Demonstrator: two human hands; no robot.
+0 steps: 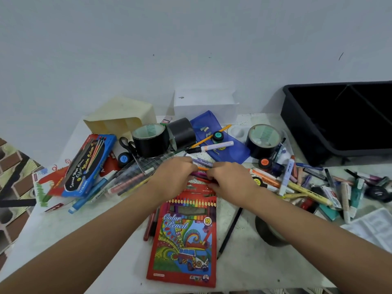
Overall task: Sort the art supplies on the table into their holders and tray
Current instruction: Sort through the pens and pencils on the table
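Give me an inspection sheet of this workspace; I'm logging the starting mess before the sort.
Surface: pale table, speckled, mostly covered.
Job's things: loose pens and markers heaped at right; colour pencils under the hands; red pencil box lying flat; cream holder tipped on its side; black tray at far right.
Clutter: black tape rolls, scissors, blue watercolour box, small paint pots.
Grippers: left hand and right hand both gathering the colour pencils.
Cables: nothing seen.
Surroundings: plain white wall; patterned floor at left.
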